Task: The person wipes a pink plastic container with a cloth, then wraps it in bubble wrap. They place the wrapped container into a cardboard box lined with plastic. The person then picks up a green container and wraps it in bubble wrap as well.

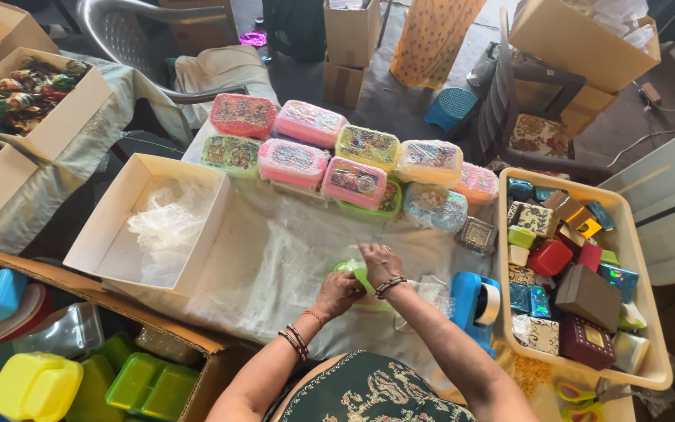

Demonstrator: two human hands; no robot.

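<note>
Left hand (337,291): closed around the near side of a small light-green container (355,273), fingers curled over its edge.
Right hand (380,262): crossed over the left wrist, fingertips pressing down on top of the same container; whether it pinches the clear wrap there I cannot tell.
Container: sits on the white-covered bench (275,266) right under both hands, mostly hidden by them.
Just right of the hands: a blue tape dispenser (474,301) and a scrap of clear film (431,291) lying between it and the right wrist.
Further right: a beige tray (641,258) crowded with small decorated boxes in red, brown, blue and green.
Beyond the hands: about 9 wrapped lunch boxes (330,152) stacked in 2 rows, pink, green and yellow, each already in clear film.
Left of the hands: an open white carton (103,234) holding only crumpled plastic.
Near left, below the bench: bare coloured plastic boxes (37,383), unwrapped.
Progress, as I judge it: a fair batch looks finished at the back, 1 piece is in hand, and plenty of unwrapped boxes and tray items look to be waiting.
</note>
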